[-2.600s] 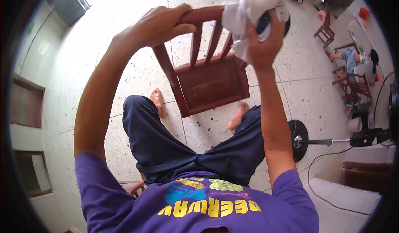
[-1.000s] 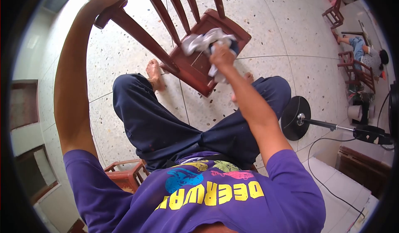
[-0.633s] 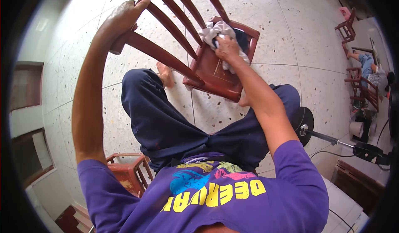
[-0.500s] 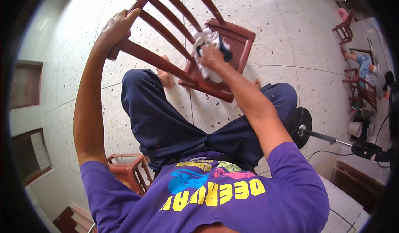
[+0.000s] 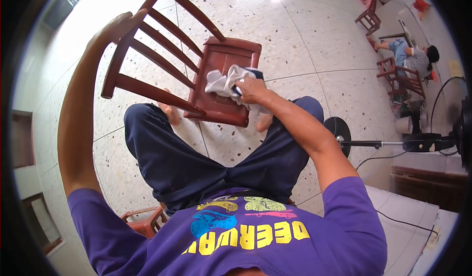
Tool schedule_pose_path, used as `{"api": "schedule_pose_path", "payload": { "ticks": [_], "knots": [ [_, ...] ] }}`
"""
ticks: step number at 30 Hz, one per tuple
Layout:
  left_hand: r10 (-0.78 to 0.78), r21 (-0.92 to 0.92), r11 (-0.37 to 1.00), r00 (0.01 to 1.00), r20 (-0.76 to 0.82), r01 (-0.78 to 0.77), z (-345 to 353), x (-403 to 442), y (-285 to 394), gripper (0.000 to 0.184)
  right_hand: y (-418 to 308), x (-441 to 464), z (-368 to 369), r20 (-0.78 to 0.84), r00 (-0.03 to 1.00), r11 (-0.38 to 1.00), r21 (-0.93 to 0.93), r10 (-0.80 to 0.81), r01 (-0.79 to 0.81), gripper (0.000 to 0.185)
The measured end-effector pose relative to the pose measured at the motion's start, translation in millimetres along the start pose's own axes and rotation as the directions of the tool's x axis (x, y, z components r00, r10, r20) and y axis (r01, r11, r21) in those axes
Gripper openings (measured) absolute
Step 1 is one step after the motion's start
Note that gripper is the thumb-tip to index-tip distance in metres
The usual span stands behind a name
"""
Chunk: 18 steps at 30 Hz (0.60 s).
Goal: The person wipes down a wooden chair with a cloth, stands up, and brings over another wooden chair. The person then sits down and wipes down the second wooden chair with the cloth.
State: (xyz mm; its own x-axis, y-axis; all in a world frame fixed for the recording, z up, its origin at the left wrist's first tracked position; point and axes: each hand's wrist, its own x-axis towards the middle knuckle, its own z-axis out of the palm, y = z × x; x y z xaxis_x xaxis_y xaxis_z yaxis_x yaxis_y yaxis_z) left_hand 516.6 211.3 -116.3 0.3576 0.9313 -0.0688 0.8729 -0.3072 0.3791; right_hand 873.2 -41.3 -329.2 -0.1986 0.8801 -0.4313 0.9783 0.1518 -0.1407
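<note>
A dark red wooden chair point(image 5: 223, 67) with a slatted back stands before me, its seat between my feet. At the upper left, my left hand point(image 5: 115, 27) is closed around the top rail of the chair's back. My right hand point(image 5: 253, 90) grips a bunched white and dark blue cloth point(image 5: 227, 81) over the seat's near right part. Some of the cloth lies on the seat, and a bit hangs past its right edge. Parts of my right fingers are hidden in the folds.
A floor fan point(image 5: 427, 142) with its round base point(image 5: 338, 131) stands to my right, a cable trailing from it. Farther right, another person point(image 5: 418, 59) sits among small red chairs point(image 5: 400, 79). Behind my left leg is a red stool point(image 5: 145, 223).
The chair now appears farther left and turned a little. My right hand and the cloth have shifted toward the seat's near right edge. My left hand still holds the rail.
</note>
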Motion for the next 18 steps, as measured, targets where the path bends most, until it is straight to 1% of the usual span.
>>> {"api": "schedule_pose_path", "payload": {
  "ticks": [2,3,4,6,7,8,10,11,12,14,15,16,18],
  "knots": [
    [-0.007,-0.025,1.0,1.0,-0.005,0.007,13.9,29.7,6.8,0.085,11.6,7.1,4.8,-0.146,0.967,0.977,0.068,0.211,-0.202,0.05],
    [-0.015,-0.044,0.999,1.0,-0.015,0.015,17.1,36.2,14.9,0.081,11.2,6.1,-1.9,-0.161,0.941,0.953,0.108,0.296,-0.282,0.051],
    [-0.019,-0.042,0.999,1.0,-0.014,0.019,20.4,38.5,18.9,0.081,17.6,13.1,-1.1,-0.171,0.925,0.936,0.167,0.338,-0.311,0.053],
    [-0.139,-0.206,0.971,0.987,-0.083,0.12,29.0,40.2,19.3,0.076,20.3,23.2,2.4,-0.25,0.862,0.885,0.282,0.44,-0.37,0.053],
    [-0.104,-0.28,0.957,0.992,-0.076,0.079,28.9,39.0,13.2,0.076,20.7,30.2,6.4,-0.279,0.849,0.885,0.272,0.449,-0.379,0.056],
    [-0.085,-0.366,0.927,0.996,0.004,0.08,27.5,37.4,5.6,0.072,18.0,34.3,13.0,-0.262,0.857,0.885,0.279,0.444,-0.373,0.056],
    [-0.037,-0.378,0.926,0.998,-0.052,0.014,31.0,39.1,-8.1,0.065,9.6,37.3,10.8,-0.242,0.894,0.917,0.228,0.378,-0.326,0.054],
    [0.008,-0.326,0.945,0.998,-0.055,-0.025,31.0,40.4,-13.4,0.059,3.0,35.8,10.9,-0.252,0.911,0.94,0.189,0.328,-0.286,0.052],
    [0.011,-0.328,0.944,0.999,-0.05,-0.027,29.9,40.0,-11.9,0.059,-2.9,34.8,12.9,-0.248,0.91,0.938,0.189,0.333,-0.291,0.052],
    [0.027,-0.215,0.976,0.999,0.024,-0.021,24.3,42.1,-8.7,0.057,-13.4,33.0,16.8,-0.228,0.944,0.955,0.232,0.237,-0.184,0.049],
    [0.036,-0.235,0.972,0.999,0.021,-0.03,23.8,41.8,-8.7,0.054,-16.5,30.2,19.4,-0.221,0.957,0.962,0.24,0.186,-0.131,0.048],
    [0.038,-0.234,0.972,0.999,0.028,-0.03,22.6,43.0,-8.3,0.054,-20.0,28.7,21.9,-0.216,0.958,0.96,0.244,0.19,-0.135,0.048],
    [0.095,-0.242,0.967,0.994,0.062,-0.077,22.1,44.2,-6.2,0.057,-29.7,22.3,27.7,-0.18,0.979,0.96,0.277,0.091,-0.039,0.048]
  ]
}}
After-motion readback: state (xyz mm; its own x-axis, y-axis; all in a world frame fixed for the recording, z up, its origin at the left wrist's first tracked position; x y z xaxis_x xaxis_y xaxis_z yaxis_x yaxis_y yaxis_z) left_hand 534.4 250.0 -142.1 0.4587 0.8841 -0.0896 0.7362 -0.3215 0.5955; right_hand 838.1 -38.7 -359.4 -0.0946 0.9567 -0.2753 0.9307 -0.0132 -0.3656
